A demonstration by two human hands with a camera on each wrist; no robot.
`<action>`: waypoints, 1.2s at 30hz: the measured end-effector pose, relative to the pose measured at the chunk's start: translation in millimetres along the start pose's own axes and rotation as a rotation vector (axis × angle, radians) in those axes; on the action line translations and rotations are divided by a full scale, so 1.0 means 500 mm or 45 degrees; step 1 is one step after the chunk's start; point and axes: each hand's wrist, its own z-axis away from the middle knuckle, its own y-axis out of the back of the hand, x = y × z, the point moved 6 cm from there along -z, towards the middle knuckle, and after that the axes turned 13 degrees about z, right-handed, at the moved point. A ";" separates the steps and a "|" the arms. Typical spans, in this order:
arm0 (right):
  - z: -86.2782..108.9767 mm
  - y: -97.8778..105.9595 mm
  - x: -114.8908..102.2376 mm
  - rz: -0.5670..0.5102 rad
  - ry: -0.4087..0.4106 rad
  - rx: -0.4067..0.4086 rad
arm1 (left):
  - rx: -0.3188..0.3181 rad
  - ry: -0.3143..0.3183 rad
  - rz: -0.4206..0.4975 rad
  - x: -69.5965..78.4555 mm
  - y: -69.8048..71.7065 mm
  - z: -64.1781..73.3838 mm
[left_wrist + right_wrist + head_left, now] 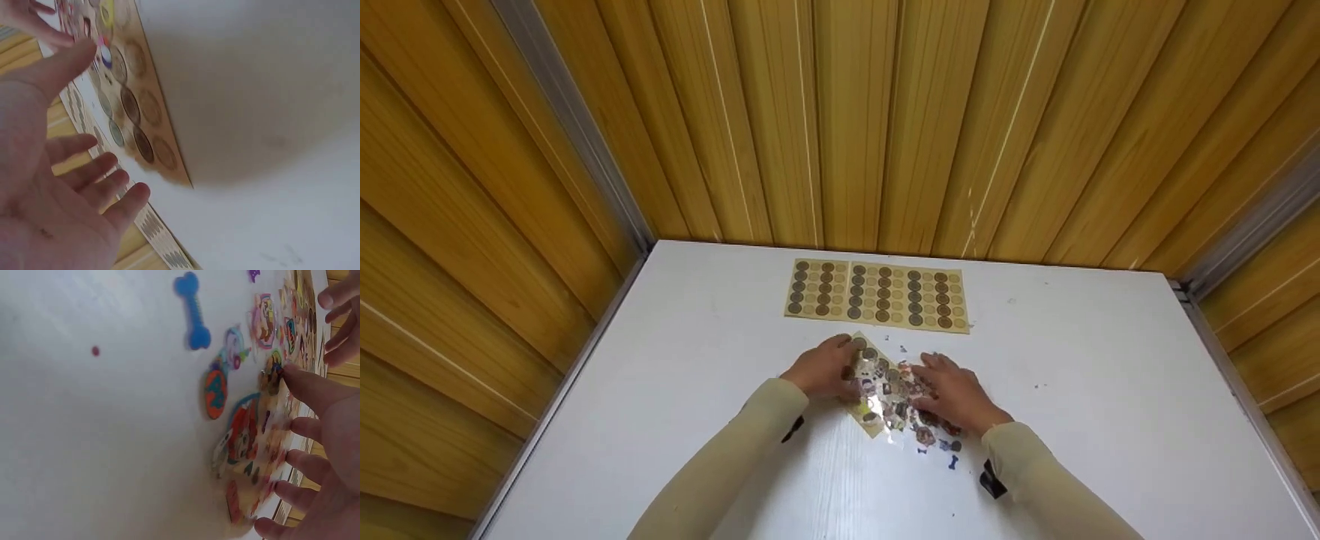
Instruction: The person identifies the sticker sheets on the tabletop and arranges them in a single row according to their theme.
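Observation:
A small tan sheet [873, 429] printed with rows of dark and pale circles lies at an angle on the white table. Loose cartoon stickers [900, 410] are heaped over its right part and spill onto the tabletop. At the sheet's left edge is my left hand [823, 367], its fingers spread and palm showing in the left wrist view. My right hand [958, 391] rests its spread fingertips on the sticker heap from the right. In the right wrist view, a blue bone sticker [193, 310] and an orange oval sticker [215, 395] lie near that hand.
Behind the hands, two larger tan sheets with circle rows, a narrow one [820, 291] and a wide one [906, 298], lie side by side. Small scraps [904, 349] dot the white table [682, 360]. Wood-look panels [851, 127] wall in its back and sides.

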 end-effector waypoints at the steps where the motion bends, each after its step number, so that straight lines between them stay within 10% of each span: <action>1: 0.003 0.000 0.002 -0.012 -0.010 -0.010 | -0.027 0.008 0.007 -0.005 0.000 0.001; 6: 0.015 0.007 0.012 -0.063 -0.034 -0.055 | -0.103 0.025 -0.079 -0.022 -0.012 0.009; 18: 0.030 0.011 0.028 -0.016 -0.036 -0.020 | 0.130 0.003 -0.101 -0.006 0.000 0.004; 28: 0.026 0.001 0.021 0.010 -0.101 -0.015 | 0.377 0.059 0.313 -0.045 0.070 0.006; 36: 0.014 -0.006 -0.009 -0.021 -0.127 0.043 | 0.558 -0.057 0.480 -0.013 0.113 0.011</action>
